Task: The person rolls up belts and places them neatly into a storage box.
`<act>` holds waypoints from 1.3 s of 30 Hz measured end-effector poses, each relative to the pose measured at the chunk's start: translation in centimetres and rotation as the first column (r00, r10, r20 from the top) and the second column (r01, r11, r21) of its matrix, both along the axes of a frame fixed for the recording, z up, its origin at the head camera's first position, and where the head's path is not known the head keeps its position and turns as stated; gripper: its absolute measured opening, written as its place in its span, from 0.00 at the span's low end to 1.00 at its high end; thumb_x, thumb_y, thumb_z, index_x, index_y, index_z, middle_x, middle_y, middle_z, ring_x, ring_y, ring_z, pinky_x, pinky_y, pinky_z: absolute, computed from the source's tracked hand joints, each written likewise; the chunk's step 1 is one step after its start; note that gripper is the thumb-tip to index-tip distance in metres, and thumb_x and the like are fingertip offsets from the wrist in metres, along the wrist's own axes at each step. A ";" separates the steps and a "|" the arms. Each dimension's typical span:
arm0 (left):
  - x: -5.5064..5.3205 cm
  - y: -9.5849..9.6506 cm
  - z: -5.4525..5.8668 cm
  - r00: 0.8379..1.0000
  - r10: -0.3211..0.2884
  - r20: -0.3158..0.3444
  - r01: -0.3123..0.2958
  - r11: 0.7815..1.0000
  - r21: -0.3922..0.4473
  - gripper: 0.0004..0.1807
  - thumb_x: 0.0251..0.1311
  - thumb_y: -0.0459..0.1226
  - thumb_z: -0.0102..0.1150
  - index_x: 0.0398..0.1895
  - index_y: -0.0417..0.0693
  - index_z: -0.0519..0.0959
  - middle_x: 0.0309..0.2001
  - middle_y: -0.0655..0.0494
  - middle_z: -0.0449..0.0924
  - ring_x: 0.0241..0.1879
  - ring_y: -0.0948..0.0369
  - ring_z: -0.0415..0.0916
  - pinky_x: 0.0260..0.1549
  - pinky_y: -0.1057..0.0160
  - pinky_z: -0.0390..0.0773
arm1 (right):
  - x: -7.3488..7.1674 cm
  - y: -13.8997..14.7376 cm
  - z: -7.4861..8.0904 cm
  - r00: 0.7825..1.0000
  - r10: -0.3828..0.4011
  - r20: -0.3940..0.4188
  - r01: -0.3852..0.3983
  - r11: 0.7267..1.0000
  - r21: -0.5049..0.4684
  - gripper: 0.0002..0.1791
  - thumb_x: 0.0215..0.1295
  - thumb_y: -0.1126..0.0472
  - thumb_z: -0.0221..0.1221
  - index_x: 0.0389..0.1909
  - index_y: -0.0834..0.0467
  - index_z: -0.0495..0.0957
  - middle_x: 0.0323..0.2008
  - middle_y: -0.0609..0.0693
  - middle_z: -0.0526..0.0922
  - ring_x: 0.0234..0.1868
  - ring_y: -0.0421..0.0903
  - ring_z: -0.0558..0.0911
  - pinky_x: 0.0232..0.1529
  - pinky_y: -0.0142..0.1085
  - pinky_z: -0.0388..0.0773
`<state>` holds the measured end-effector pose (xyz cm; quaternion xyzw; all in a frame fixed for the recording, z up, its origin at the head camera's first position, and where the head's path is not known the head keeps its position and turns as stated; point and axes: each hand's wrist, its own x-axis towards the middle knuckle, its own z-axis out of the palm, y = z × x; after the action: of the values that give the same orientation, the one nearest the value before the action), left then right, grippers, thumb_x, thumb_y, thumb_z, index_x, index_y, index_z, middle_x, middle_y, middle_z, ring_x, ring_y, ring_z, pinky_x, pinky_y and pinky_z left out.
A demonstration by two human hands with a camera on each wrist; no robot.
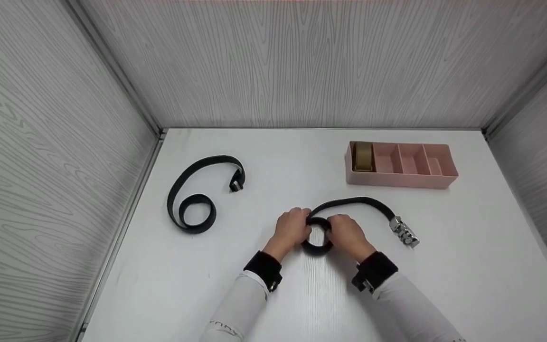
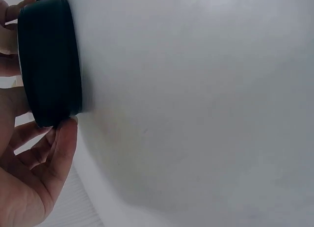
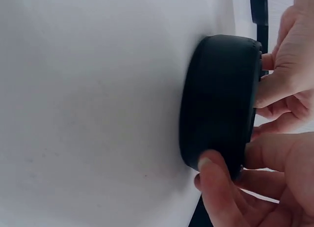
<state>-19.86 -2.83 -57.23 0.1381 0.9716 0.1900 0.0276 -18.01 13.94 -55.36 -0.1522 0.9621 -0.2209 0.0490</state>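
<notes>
A black belt (image 1: 318, 250) stands on edge on the white table, its near end curled into a round coil. My left hand (image 1: 292, 229) grips the left side of the coil with bent fingers. On the opposite side, my right hand (image 1: 348, 233) holds it between thumb and fingers. The coiled band (image 2: 49, 65) shows smooth and wide in the left wrist view, and the right wrist view shows the right thumb (image 3: 213, 175) against its outer face. From the coil the loose strap arcs right to a silver buckle (image 1: 404, 231) lying on the table.
To the left lies a second black belt (image 1: 173, 194), partly coiled, with its buckle (image 1: 237, 185) at the upper end. A pink divided box (image 1: 397, 180) stands at the back right, holding a rolled olive-brown belt (image 1: 363, 156) in its leftmost compartment. Grey wood-grain panels (image 1: 278, 66) enclose the table.
</notes>
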 end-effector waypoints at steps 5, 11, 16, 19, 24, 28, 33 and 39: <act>-0.1 -0.1 0.0 1.000 0.004 0.009 -0.004 1.000 0.007 0.08 0.58 0.40 0.66 0.38 0.47 0.82 0.33 0.53 0.81 0.34 0.54 0.81 0.31 0.56 0.78 | -0.1 -0.2 -0.5 0.997 0.032 -0.074 -0.027 0.997 0.066 0.02 0.56 0.68 0.64 0.29 0.58 0.81 0.26 0.52 0.77 0.29 0.56 0.81 0.28 0.50 0.76; 0.0 0.1 0.0 0.998 -0.037 -0.050 0.035 0.999 -0.041 0.04 0.57 0.37 0.65 0.30 0.47 0.81 0.29 0.52 0.81 0.30 0.53 0.81 0.26 0.56 0.77 | -0.1 -0.3 -0.9 0.995 0.040 -0.095 -0.039 0.999 0.012 0.07 0.62 0.67 0.62 0.40 0.58 0.84 0.34 0.52 0.81 0.37 0.56 0.83 0.34 0.49 0.78; 0.1 0.2 0.0 0.994 -0.039 -0.098 0.030 0.996 -0.086 0.05 0.55 0.37 0.65 0.29 0.46 0.80 0.28 0.50 0.82 0.28 0.51 0.81 0.24 0.54 0.77 | -0.2 0.0 -0.6 0.998 -0.048 -0.027 0.047 0.998 -0.032 0.07 0.61 0.65 0.63 0.40 0.61 0.83 0.37 0.54 0.83 0.39 0.54 0.82 0.37 0.49 0.78; 0.1 0.2 0.0 0.995 -0.028 -0.097 0.019 0.996 -0.087 0.06 0.54 0.38 0.66 0.28 0.46 0.79 0.28 0.50 0.82 0.28 0.51 0.81 0.23 0.54 0.76 | -0.2 0.2 -0.2 0.997 -0.082 0.005 0.082 0.996 -0.020 0.03 0.60 0.64 0.63 0.33 0.60 0.82 0.31 0.53 0.83 0.33 0.53 0.82 0.32 0.49 0.77; -0.1 0.2 -0.1 0.998 -0.047 -0.050 0.044 0.997 -0.066 0.05 0.53 0.37 0.66 0.30 0.48 0.79 0.30 0.52 0.82 0.29 0.52 0.81 0.24 0.54 0.76 | -0.3 0.2 -0.1 0.997 -0.060 -0.039 0.062 0.997 0.036 0.08 0.58 0.66 0.64 0.21 0.56 0.80 0.24 0.52 0.81 0.25 0.52 0.80 0.25 0.48 0.75; -0.2 0.1 -0.2 0.997 -0.071 -0.014 0.070 0.997 -0.035 0.07 0.55 0.40 0.68 0.36 0.52 0.82 0.32 0.55 0.83 0.32 0.54 0.81 0.27 0.55 0.76 | -0.5 0.0 -0.3 0.994 -0.034 -0.108 0.042 0.996 0.075 0.07 0.56 0.67 0.64 0.21 0.55 0.80 0.25 0.54 0.83 0.25 0.55 0.81 0.22 0.49 0.75; -0.1 0.1 -0.1 0.997 -0.060 -0.049 0.057 0.996 -0.062 0.06 0.59 0.43 0.66 0.33 0.51 0.83 0.30 0.55 0.80 0.30 0.53 0.80 0.26 0.55 0.76 | -0.7 -0.1 -0.5 0.985 0.010 -0.174 0.005 0.997 0.082 0.02 0.58 0.65 0.65 0.30 0.55 0.84 0.28 0.52 0.83 0.27 0.56 0.82 0.23 0.49 0.76; 0.0 0.2 0.2 0.993 -0.076 -0.095 0.067 0.994 -0.089 0.08 0.58 0.41 0.66 0.24 0.51 0.82 0.27 0.56 0.80 0.27 0.55 0.80 0.22 0.56 0.76 | -1.2 0.1 -0.9 0.965 0.072 -0.254 -0.052 0.995 0.085 0.13 0.58 0.65 0.67 0.44 0.58 0.81 0.40 0.52 0.77 0.27 0.52 0.81 0.22 0.46 0.76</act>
<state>-19.85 -2.62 -57.08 0.1808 0.9735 0.1400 -0.0076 -19.25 14.02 -56.22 -0.2075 0.9629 -0.1602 -0.0632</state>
